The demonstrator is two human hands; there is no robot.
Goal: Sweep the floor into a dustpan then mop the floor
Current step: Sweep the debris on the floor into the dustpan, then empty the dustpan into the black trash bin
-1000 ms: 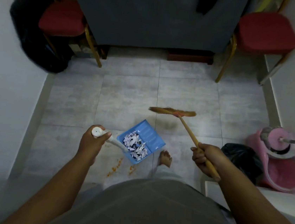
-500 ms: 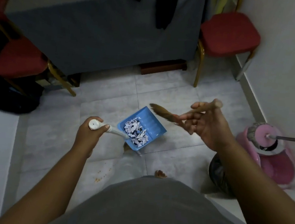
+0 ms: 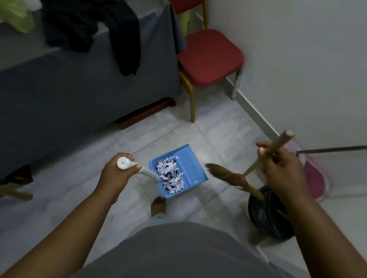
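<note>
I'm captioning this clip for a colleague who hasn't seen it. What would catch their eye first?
The bright blue dustpan at centre, heaped with white paper scraps, its white handle gripped by the left hand. Right of it, the right hand holds the broom near a black bag. A red chair stands against the wall behind.

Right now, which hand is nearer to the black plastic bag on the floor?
Right. The right hand, gripping the wooden broom handle, hangs above the black plastic bag. The left hand is beyond the blue plastic dustpan, holding its white handle.
</note>
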